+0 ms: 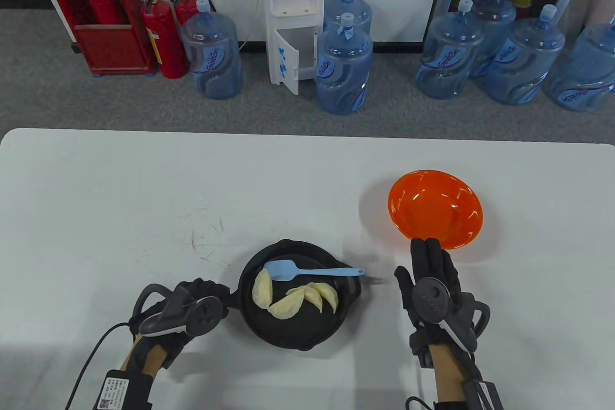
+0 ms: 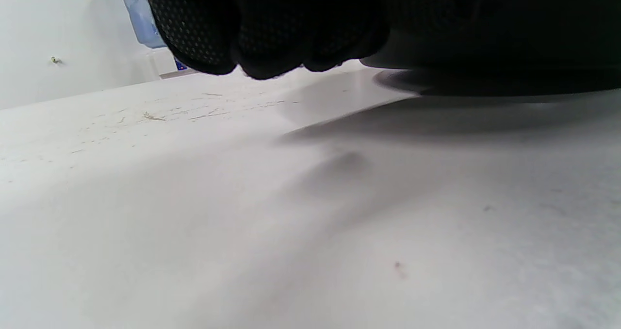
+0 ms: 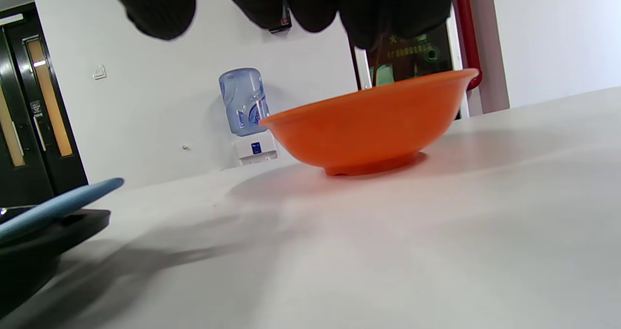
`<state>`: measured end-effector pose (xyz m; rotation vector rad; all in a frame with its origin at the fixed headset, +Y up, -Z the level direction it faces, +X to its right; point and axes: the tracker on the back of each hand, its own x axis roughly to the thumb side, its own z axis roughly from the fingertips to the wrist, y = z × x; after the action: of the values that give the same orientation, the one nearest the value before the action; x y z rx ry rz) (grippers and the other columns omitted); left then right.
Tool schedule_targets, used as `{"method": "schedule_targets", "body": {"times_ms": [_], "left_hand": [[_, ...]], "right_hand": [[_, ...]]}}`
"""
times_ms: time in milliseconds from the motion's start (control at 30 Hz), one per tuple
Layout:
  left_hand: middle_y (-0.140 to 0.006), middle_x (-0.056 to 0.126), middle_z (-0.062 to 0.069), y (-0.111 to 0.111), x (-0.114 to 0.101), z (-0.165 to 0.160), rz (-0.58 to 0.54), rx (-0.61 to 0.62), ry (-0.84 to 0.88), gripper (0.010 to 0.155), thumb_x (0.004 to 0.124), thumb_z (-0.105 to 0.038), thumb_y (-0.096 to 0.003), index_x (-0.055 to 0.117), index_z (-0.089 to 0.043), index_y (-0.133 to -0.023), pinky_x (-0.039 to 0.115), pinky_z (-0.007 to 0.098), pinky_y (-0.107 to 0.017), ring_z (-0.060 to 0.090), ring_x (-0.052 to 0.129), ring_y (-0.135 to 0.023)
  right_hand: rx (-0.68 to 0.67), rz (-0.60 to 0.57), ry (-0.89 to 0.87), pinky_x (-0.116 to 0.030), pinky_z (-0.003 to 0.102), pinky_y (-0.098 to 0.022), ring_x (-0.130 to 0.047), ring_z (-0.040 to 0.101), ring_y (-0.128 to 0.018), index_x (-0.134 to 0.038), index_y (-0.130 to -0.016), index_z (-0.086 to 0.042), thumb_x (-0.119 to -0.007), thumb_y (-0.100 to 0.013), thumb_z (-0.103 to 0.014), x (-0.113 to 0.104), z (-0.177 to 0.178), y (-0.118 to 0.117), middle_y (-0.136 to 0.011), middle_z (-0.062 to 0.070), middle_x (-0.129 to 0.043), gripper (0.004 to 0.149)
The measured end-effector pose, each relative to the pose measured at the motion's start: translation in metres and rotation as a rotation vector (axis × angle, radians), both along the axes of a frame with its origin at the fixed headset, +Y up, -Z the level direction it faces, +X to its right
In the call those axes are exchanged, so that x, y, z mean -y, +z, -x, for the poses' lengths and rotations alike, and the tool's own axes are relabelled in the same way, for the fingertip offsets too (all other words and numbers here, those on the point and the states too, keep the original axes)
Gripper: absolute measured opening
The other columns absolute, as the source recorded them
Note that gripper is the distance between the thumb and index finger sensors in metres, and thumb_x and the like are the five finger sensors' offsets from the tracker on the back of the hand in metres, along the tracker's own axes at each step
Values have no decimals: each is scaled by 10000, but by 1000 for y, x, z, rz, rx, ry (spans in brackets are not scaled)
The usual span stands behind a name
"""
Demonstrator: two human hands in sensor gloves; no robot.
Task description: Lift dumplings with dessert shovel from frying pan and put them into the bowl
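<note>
opening step, nothing yet lifted: left hand (image 1: 192,306) grips the frying pan (image 1: 293,333) handle, right hand (image 1: 432,285) flat and empty near the bowl (image 1: 435,208); dumplings (image 1: 293,297) lie in the pan under the dessert shovel (image 1: 307,270), which the right hand should probably grasp next.

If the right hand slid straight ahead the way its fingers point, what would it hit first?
Most likely the orange bowl. The right hand lies flat, fingers pointing away from the person, tips just short of the bowl's near rim; how high they are is unclear.

white table (image 1: 144,189) carries black frying pan (image 1: 293,333) and orange bowl (image 1: 435,208).
</note>
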<state>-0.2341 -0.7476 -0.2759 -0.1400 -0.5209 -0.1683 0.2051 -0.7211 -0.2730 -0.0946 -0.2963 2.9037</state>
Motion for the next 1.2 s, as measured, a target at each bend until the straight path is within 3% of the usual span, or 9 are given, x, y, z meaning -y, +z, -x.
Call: {"method": "schedule_targets", "body": {"times_ms": [400, 700, 967, 1200], "left_hand": [[-851, 840, -115, -3, 12, -1, 100, -25, -54, 526, 680, -455, -571, 637, -246, -1051, 773, 494, -738, 117, 954, -699], [-855, 836, -114, -1, 15, -1, 105, -40, -77, 525, 664, -459, -575, 631, -246, -1054, 767, 498, -742, 118, 953, -704], [-845, 836, -112, -1, 15, -1, 112, -44, -87, 521, 663, -465, -575, 635, -247, -1047, 754, 511, -748, 125, 951, -703], [-842, 836, -113, -1, 14, -1, 123, -46, -89, 519, 663, -467, -575, 638, -246, -1045, 751, 512, -749, 125, 951, -701]], "right_hand": [[-53, -14, 36, -518, 549, -817, -495, 412, -1128, -491, -1210, -185, -638, -660, -512, -6, 14, 0, -1272, 141, -386, 657], [-161, -58, 175, -545, 532, -828, -528, 358, -1139, -539, -1187, -224, -715, -644, -474, -34, 64, -16, -1271, 93, -427, 624], [-403, 115, 346, -481, 531, -869, -431, 288, -1191, -537, -1174, -311, -760, -620, -448, -20, 120, -46, -1291, 8, -373, 613], [-472, 215, 408, -455, 539, -874, -405, 268, -1197, -675, -1099, -364, -766, -614, -415, -5, 139, -64, -1288, -25, -382, 496]]}}
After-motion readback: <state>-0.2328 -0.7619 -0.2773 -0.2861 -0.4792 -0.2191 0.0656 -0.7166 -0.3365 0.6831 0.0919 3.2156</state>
